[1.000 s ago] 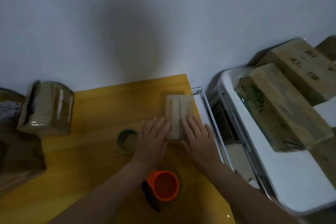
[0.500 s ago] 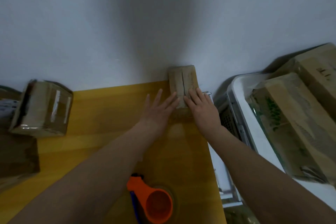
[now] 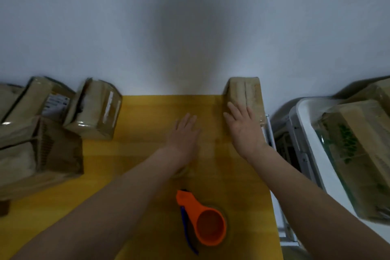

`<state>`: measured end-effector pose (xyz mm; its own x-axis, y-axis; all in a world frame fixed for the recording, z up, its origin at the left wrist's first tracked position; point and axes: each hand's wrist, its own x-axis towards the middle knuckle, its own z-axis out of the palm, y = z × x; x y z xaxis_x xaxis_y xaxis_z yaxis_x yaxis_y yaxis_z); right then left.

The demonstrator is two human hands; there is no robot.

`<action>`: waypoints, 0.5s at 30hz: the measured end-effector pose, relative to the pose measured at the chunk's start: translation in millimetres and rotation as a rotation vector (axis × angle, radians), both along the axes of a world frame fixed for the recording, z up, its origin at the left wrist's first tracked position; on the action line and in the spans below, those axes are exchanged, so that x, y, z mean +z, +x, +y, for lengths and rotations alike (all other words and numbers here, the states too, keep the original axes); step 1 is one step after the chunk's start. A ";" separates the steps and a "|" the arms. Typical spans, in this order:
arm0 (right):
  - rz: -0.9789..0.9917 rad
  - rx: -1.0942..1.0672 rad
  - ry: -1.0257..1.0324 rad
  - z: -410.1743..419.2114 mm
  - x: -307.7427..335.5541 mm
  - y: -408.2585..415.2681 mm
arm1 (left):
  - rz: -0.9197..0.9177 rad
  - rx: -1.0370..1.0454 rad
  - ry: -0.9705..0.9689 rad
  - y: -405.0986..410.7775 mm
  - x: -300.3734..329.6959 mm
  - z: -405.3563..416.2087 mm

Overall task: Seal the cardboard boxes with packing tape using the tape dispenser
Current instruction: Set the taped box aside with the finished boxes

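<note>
Two hands are showing over the yellow table (image 3: 147,154), both with fingers straight and spread, neither one gripping anything. The right hand (image 3: 244,129) is lying flat with its fingertips touching the near end of one small box (image 3: 244,95), which is sitting at the table's far right corner against the white wall (image 3: 147,27). A seam is running down the middle of that box's top, between two closed flaps. The left hand (image 3: 183,133) is lying palm down over bare tabletop, apart from the box and just left of the right hand.

One tape dispenser (image 3: 200,219) is lying on the table near the front edge, between the two forearms, untouched; its body is orange, with a blue part along its left side. Something round is peeking out under the left wrist, too hidden to name.

Four more boxes (image 3: 92,110) are sitting in a cluster at the left end of the table, at least two of them looking glossy with tape and one carrying a white label. On the right, off the table, one white bin (image 3: 312,143) is holding one long box with green print (image 3: 354,154), and at least one more box (image 3: 377,91) is leaning behind it.
</note>
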<state>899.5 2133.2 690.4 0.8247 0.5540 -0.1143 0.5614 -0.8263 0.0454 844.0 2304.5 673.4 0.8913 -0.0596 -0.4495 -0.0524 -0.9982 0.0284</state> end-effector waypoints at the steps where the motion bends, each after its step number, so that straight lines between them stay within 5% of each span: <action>1: 0.018 0.023 -0.013 15.4 1.7 -11.1 | 0.010 0.022 0.003 -17.0 3.0 15.6; 7: 0.160 0.121 0.004 123.8 6.1 -86.7 | 0.001 0.158 -0.058 -115.3 29.8 111.3; 15: 0.311 0.209 0.072 272.1 12.7 -198.1 | -0.225 0.310 -0.112 -240.8 50.2 242.5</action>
<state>701.4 2405.3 703.1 0.6253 0.7221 -0.2959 0.6959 -0.6876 -0.2073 603.1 2547.0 723.6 0.9501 0.1903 -0.2472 0.2338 -0.9590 0.1601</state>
